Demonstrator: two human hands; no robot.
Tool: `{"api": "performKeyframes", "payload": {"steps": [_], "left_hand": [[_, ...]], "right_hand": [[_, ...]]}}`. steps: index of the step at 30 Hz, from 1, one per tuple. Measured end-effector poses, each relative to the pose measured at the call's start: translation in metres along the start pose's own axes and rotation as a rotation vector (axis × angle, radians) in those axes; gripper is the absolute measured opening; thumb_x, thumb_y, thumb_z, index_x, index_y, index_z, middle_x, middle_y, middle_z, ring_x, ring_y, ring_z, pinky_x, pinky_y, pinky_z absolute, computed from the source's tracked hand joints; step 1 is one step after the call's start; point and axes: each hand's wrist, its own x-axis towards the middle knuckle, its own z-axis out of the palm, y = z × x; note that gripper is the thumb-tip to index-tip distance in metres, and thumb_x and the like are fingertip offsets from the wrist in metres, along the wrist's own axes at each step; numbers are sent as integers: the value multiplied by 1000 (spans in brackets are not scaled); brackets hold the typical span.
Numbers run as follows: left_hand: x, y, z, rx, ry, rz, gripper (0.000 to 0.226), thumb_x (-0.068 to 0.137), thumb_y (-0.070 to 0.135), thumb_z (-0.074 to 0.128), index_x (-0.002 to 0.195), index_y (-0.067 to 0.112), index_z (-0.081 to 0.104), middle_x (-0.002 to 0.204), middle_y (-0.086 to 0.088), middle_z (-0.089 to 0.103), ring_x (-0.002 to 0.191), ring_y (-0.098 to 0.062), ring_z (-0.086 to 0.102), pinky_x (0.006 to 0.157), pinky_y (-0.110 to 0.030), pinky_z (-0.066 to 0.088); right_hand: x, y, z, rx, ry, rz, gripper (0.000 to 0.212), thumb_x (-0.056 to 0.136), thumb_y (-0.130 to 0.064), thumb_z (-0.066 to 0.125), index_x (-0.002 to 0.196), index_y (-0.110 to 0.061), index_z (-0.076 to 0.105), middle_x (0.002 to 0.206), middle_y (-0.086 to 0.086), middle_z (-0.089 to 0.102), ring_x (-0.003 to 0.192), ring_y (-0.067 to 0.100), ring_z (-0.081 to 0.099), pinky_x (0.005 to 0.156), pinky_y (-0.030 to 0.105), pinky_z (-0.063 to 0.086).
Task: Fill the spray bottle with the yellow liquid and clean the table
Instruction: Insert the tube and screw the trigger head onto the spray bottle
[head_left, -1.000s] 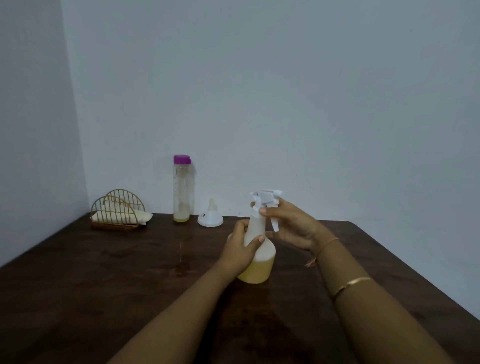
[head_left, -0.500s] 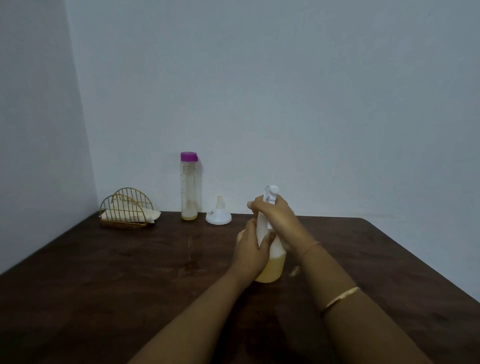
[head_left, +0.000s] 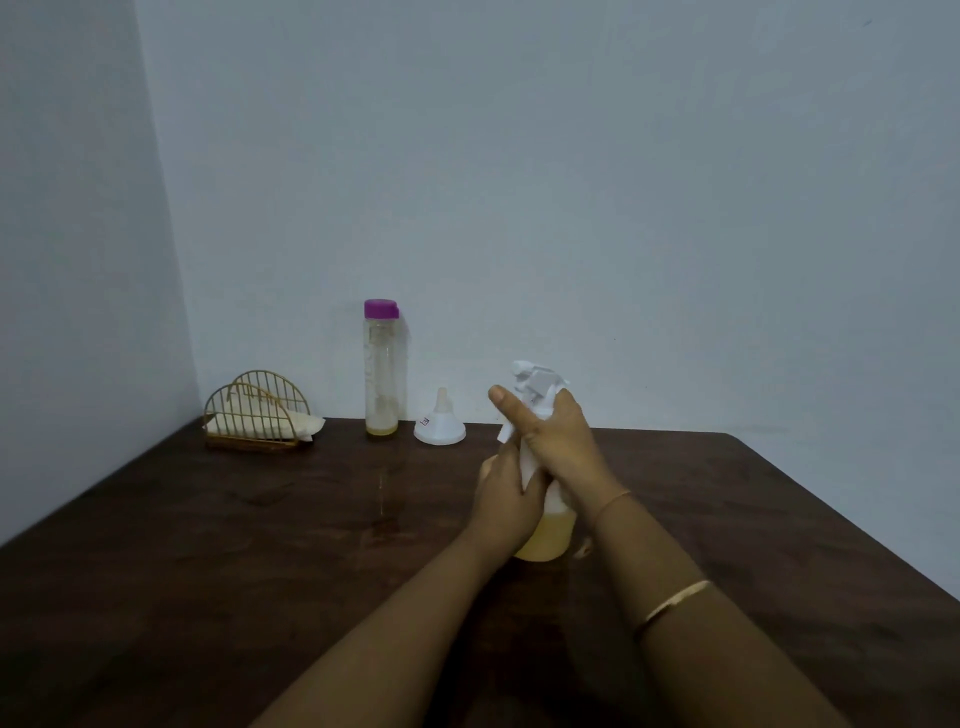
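Both hands were closed on the spray bottle (head_left: 548, 525), which stood upright on the dark wooden table (head_left: 208, 545) a little right of the frame's centre, its lower part filled with yellow liquid. The left hand (head_left: 506, 501) was wrapped around the bottle's body, and the right hand (head_left: 558, 441) gripped the neck just under the white trigger head (head_left: 537, 382). Compared with half a second earlier, the right hand had slipped lower and turned, so the trigger head, then mostly hidden behind the fingers, showed clear above them with its nozzle pointing toward the upper left of the frame; the right thumb stuck out to the left. A second earlier that hand had pinched the head from the right side, with the bottle's neck exposed. The left hand kept its hold on the body throughout. In the middle left of the frame, against the wall, the tall clear bottle with a purple cap (head_left: 382, 366) held only a thin layer of yellow at its bottom. Just right of it the white funnel (head_left: 440, 423) sat mouth down, bearing a small sticker whose print was too small to read. Farther left stood the gold wire holder (head_left: 254, 415) with pale cloths in it. Two thin bangles (head_left: 670, 605) circled the right forearm.
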Motion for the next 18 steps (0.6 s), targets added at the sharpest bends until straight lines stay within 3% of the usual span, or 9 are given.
{"api": "performKeyframes", "payload": {"steps": [1, 3, 5, 7, 9, 11, 13, 16, 18], "left_hand": [[1, 0, -1, -23, -17, 0, 49, 93, 19, 53, 139, 12, 38, 129, 1, 52, 121, -14, 45, 98, -29, 39], [3, -2, -1, -31, -50, -40, 58, 93, 26, 54, 144, 16, 30, 138, -4, 48, 128, -19, 42, 105, -38, 39], [3, -3, 0, -17, -40, -46, 60, 93, 29, 54, 146, 18, 27, 142, -5, 44, 131, -21, 39, 107, -41, 37], [2, -4, 2, -12, -8, -31, 59, 93, 28, 53, 145, 18, 28, 141, -3, 45, 130, -18, 40, 107, -40, 37], [1, -4, 2, 19, 5, -36, 50, 93, 26, 52, 139, 14, 36, 134, -5, 52, 125, -20, 46, 103, -41, 41], [2, -4, 2, 76, -3, -24, 37, 92, 20, 51, 127, 9, 47, 123, -9, 57, 119, -24, 50, 99, -42, 43], [2, -2, 2, 98, -24, -26, 34, 93, 19, 51, 125, 8, 50, 123, -8, 57, 119, -24, 49, 99, -40, 42], [0, -1, 1, 59, -31, -57, 42, 95, 27, 48, 134, 14, 39, 128, -4, 52, 122, -21, 44, 100, -40, 41], [0, -1, 1, 28, -42, -70, 42, 94, 34, 49, 132, 19, 39, 125, -3, 53, 121, -21, 44, 98, -40, 43]], "right_hand": [[5, -2, -12, 56, -142, 42, 26, 75, -44, 73, 97, -32, 64, 86, -5, 71, 87, 8, 66, 77, 17, 52], [12, -3, -31, 230, -362, 190, 36, 72, -43, 73, 98, -19, 67, 92, 2, 70, 91, 17, 65, 87, 31, 53], [13, -2, -36, 246, -415, 243, 44, 69, -43, 71, 100, -12, 66, 93, 3, 71, 90, 16, 67, 82, 31, 54], [10, -2, -29, 145, -319, 171, 48, 70, -48, 70, 102, -12, 67, 92, -5, 72, 90, 11, 68, 78, 24, 53], [3, 2, -10, 100, -88, 74, 48, 72, -50, 71, 101, -11, 66, 87, -8, 69, 85, 9, 66, 73, 22, 50], [-4, 8, 11, 48, 173, -2, 40, 76, -48, 71, 95, -14, 61, 83, -7, 66, 80, 10, 63, 70, 23, 49], [-8, 9, 19, -46, 279, -31, 39, 77, -49, 70, 92, -16, 58, 84, -5, 65, 81, 11, 63, 71, 26, 51], [3, 4, -2, 53, 64, 69, 43, 70, -50, 75, 92, -14, 68, 83, -1, 72, 81, 12, 68, 71, 25, 55], [13, 1, -22, 196, -166, 193, 59, 61, -49, 79, 101, -7, 69, 96, 7, 72, 93, 19, 67, 84, 33, 55]]}}
